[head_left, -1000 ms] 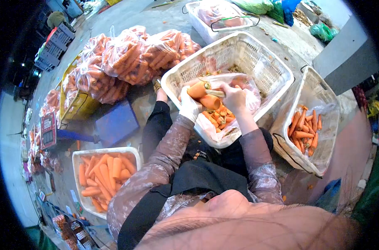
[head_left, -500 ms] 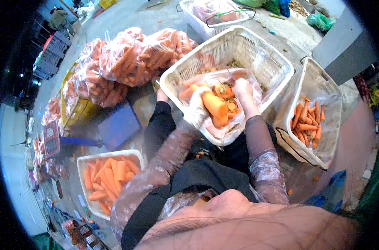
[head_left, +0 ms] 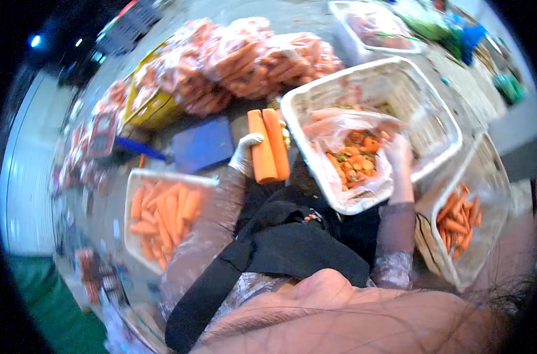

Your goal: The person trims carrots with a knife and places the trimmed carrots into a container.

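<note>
My left hand (head_left: 243,154), in a white glove, is closed round two thick trimmed carrots (head_left: 268,145) held side by side, between the large white basket and the blue platform. My right hand (head_left: 398,150) is over the right part of the large white basket (head_left: 451,147), at the edge of an open plastic bag (head_left: 386,177); its fingers are blurred and whatever they hold is unclear. Carrot tops and cut pieces (head_left: 357,159) lie in the bag. At the lower left, a white basket (head_left: 131,218) holds several trimmed carrots (head_left: 165,212).
Bagged carrots (head_left: 239,59) are piled at the back, partly in a yellow crate (head_left: 156,109). A blue platform (head_left: 203,143) lies left of the held carrots. At right, another basket (head_left: 487,248) holds untrimmed carrots (head_left: 459,219). A white crate (head_left: 354,50) stands behind.
My left hand has moved left, out of the large basket, with the two carrots. My right hand remains at the bag. The whole view has swung left.
</note>
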### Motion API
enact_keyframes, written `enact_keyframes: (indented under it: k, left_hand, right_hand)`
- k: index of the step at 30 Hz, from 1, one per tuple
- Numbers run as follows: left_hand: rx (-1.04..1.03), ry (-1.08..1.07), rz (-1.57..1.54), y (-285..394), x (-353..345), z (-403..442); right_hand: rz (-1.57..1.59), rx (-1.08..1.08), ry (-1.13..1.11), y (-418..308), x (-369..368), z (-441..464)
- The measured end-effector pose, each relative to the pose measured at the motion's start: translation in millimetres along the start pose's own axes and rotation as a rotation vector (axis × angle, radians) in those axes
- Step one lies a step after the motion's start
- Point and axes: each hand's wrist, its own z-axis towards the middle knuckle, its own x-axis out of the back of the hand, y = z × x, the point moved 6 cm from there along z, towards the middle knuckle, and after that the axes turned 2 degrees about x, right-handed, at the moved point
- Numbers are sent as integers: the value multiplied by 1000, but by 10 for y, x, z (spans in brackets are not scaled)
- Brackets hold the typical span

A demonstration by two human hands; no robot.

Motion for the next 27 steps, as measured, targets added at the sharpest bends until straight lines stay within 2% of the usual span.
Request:
enact_keyframes:
  k: [2,3,4,6,8,10,11,13,14,16,18,20,22,23,24,25,26,27]
  left_hand:
    - [33,257,164,401,529,-553]
    - [38,419,379,642,908,-873]
    - [66,584,591,880,1186,-1230]
    - [-107,873,1273,1367,1407,-1959]
    - [142,1115,1732,1657,1848,-2728]
    - [333,1419,1711,1823,1691,-3307]
    - [344,1428,1707,1829,1720,-3529]
    - [501,1439,1588,1721,1862,-3875]
    - [513,1439,1582,1621,1873,-3933]
    - [610,1269,1704,1308,1706,-3820]
    - [916,902,1841,986,1502,-3510]
    - [662,743,2165,880,1169,-3138]
    - [579,703,2129,921,716,-2354]
    - [384,582,2155,840,611,-2024]
    - [195,480,2160,784,490,-1720]
    - [171,389,2060,665,184,-1293]
    - [154,201,1930,491,-68,-903]
    - [104,46,1816,232,-176,-574]
  right_hand:
    - [25,118,68,24,-6,-10]
    - [91,183,95,75,-73,15]
    - [234,139,17,17,-35,-49]
    - [76,83,-20,-128,105,-162]
    - [180,126,-38,-108,70,-179]
    - [113,124,-62,-140,52,-181]
    - [129,129,-64,-110,20,-154]
    - [130,134,-75,-100,-32,-105]
    - [124,135,-85,-108,-62,-99]
    - [76,156,-67,-146,-72,-109]
    - [167,264,-51,-49,-213,-64]
    - [319,250,-32,-93,-187,-109]
    - [133,238,33,-132,-73,-137]
    - [40,228,65,-138,-8,-158]
    - [71,130,64,-176,83,-173]
    - [116,161,131,-190,176,-189]
    - [219,162,226,-191,284,-221]
    - [263,91,217,-170,361,-251]
